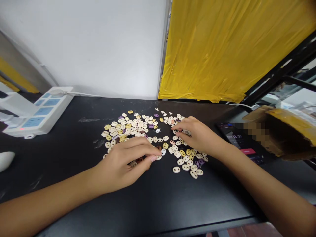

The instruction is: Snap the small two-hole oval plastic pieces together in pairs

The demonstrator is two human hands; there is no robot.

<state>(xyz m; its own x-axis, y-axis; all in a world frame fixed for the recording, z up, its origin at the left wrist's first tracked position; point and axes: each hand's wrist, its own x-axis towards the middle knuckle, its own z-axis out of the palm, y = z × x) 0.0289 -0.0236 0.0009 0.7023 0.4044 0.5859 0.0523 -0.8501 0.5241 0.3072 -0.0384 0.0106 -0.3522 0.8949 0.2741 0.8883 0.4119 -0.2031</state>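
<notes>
Many small oval two-hole cord stoppers (134, 123), mostly cream with some yellow, purple and brown, lie scattered on the black table. My left hand (125, 161) rests over the near edge of the left pile. Its thumb and forefinger are drawn together beside a white cord stopper (163, 152); what they pinch, if anything, is hidden. Reaching in from the right, my right hand (194, 133) covers part of the right-hand group, with thumb and forefinger apart over several pieces. Loose cream and yellow cord stoppers (189, 163) spread on the table nearer me, below that hand.
A white power strip (49, 112) with plugs sits at the left, a white rounded object (6, 161) nearer me. On the right lie a phone (234, 138) showing a timer and an open cardboard box (283, 131). A white wall and yellow sheeting (209, 49) bound the table's back.
</notes>
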